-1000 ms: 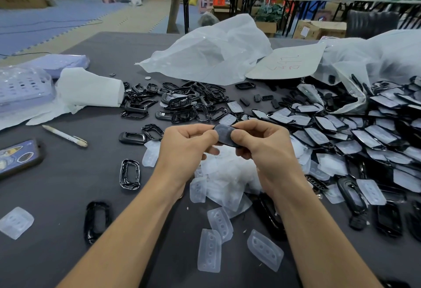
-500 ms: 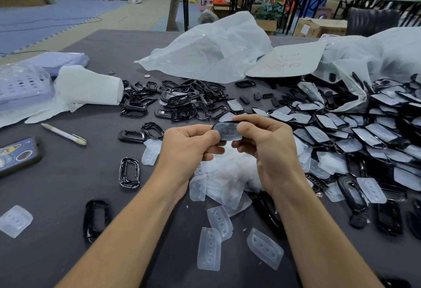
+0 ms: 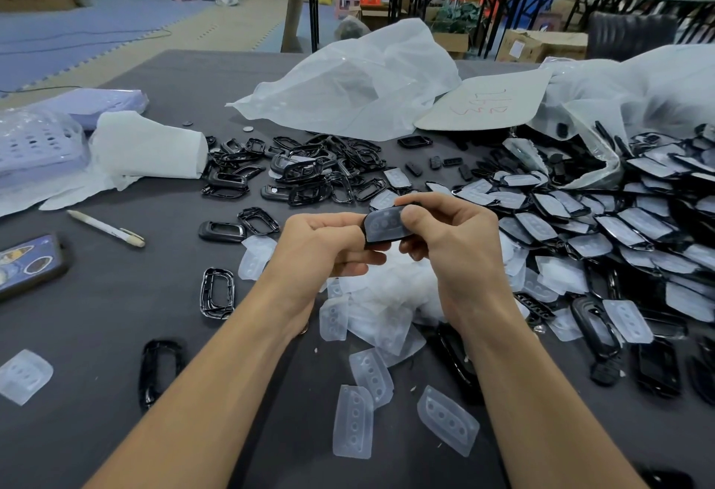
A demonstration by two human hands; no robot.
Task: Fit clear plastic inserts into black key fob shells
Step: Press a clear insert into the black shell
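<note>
Head camera is showing the left hand (image 3: 321,245) and right hand (image 3: 454,247) pinching a black shell (image 3: 388,239), clear insert (image 3: 382,222) pressed into it, above the bench (image 3: 116,314), while many fitted shells (image 3: 619,225) are lying to the right and empty shells (image 3: 301,173) and loose inserts (image 3: 371,318) are awaiting assembly.

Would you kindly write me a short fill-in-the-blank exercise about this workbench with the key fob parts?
1. The left hand and the right hand together hold one ____ shell.
2. The pen lies on the table to the ____ of both hands.
3. The writing on the cardboard sheet is ____ in colour.

Missing words: black; left; red.
</note>
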